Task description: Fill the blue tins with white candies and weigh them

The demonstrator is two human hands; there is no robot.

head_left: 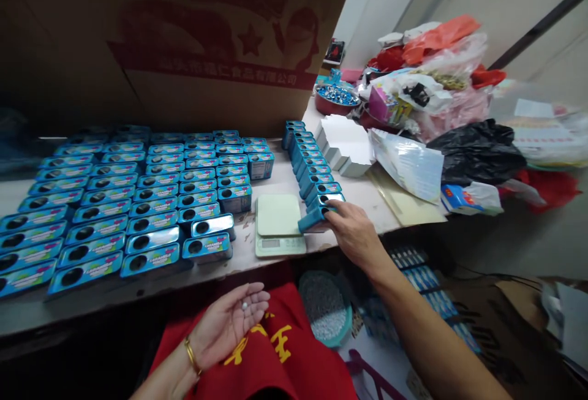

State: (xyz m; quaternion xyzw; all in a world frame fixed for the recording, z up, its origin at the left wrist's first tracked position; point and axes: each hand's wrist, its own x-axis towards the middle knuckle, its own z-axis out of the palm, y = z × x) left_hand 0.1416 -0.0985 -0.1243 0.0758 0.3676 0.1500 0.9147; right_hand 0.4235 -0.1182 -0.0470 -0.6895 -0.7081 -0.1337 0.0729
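At the front end of a single row of blue tins, my right hand grips the nearest blue tin between thumb and fingers. That tin is tilted a little and stands close beside a pale green kitchen scale, whose plate carries nothing. Below the table edge my left hand lies palm up with its fingers stretched out. A small white pellet rests on its fingers. Left of the scale, several columns of blue tins with dark round holes in their tops fill the table.
A large cardboard box stands behind the tins. White cartons, a red bowl of small blue pieces and a heap of plastic bags are at right. A green basin of white pellets sits below the table edge.
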